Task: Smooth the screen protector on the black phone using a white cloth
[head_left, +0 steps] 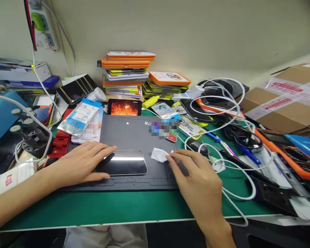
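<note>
A smartphone [126, 163] with a dark, glossy screen lies flat on a grey work mat [116, 134], a bright band of light reflected across it. My left hand [85, 160] spans the phone's left end, thumb along the near edge and forefinger at the far edge; that end is hidden beneath the hand. To the phone's right, my right hand [196, 175] pinches a small white wipe [159, 155] between thumb and fingertips. The wipe hangs low over the mat, apart from the phone; whether it touches the mat I cannot tell.
Behind the mat, a second phone [125, 107] shows a fiery picture, before stacked orange boxes [129, 63]. White cables [237, 110] loop over tools on the right, near a cardboard box [284, 96]. Plastic packets [80, 117] and a grey tool stand [31, 137] occupy the left.
</note>
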Motion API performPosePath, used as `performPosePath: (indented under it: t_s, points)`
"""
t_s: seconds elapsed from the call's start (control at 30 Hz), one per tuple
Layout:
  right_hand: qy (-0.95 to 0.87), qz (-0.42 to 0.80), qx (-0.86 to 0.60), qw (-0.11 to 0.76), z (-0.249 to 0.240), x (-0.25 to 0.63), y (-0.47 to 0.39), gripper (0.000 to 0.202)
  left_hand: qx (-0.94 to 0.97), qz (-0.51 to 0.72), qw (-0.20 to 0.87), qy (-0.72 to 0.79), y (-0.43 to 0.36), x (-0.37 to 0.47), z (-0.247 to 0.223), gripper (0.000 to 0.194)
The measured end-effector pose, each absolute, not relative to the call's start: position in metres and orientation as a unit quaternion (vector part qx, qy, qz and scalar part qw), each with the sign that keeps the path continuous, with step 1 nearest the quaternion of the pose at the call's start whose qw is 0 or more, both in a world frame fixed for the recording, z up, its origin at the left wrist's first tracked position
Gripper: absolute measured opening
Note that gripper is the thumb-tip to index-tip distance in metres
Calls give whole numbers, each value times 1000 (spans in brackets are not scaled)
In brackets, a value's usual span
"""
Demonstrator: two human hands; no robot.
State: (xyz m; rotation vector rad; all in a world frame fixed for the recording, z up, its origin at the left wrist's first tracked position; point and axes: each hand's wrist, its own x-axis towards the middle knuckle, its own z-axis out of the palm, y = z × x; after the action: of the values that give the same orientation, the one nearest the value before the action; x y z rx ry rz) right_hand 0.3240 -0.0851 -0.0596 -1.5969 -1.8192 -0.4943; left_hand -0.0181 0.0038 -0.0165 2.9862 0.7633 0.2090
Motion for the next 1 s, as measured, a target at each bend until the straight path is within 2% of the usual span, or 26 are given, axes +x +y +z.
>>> performPosePath:
  t_s: [0.23,0.37,0.7,1.0]
  points:
    - [-735,-124,-559,362,-57,277,-90,8,967,71,17,246,3,-17,-16,70]
    - [-755,-128,-529,366,-61,273,-96,3,966,71,18,248,2,-16,-16,71]
    - [-822,-106,-476,292,-66,270,-110,59,965,84,24,247,1,-16,-15,70]
    - [-827,-76,-494,257,-66,266,-110,65,964,87,37,250,1,-15,-16,69]
